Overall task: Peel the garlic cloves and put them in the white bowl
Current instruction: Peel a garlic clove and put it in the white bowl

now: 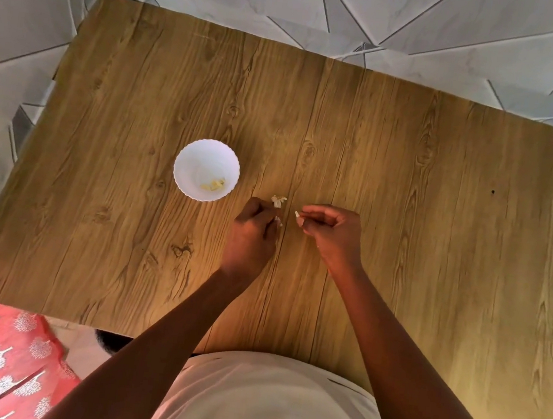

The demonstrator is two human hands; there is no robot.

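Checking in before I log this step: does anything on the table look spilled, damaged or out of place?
Nothing stands out. The white bowl sits upright on the wooden table with a few peeled pieces inside. The left hand and right hand each pinch small garlic bits just right of it. Only a scrap of papery skin shows by the left fingers.

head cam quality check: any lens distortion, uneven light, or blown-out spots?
Head view: wide-angle bowing curves the wood-grain table edges; warm light pools near the hands, corners dimmer; round white scalloped bowl nearly overexposed, rim detail faint; the small garlic piece is soft, too small to resolve.
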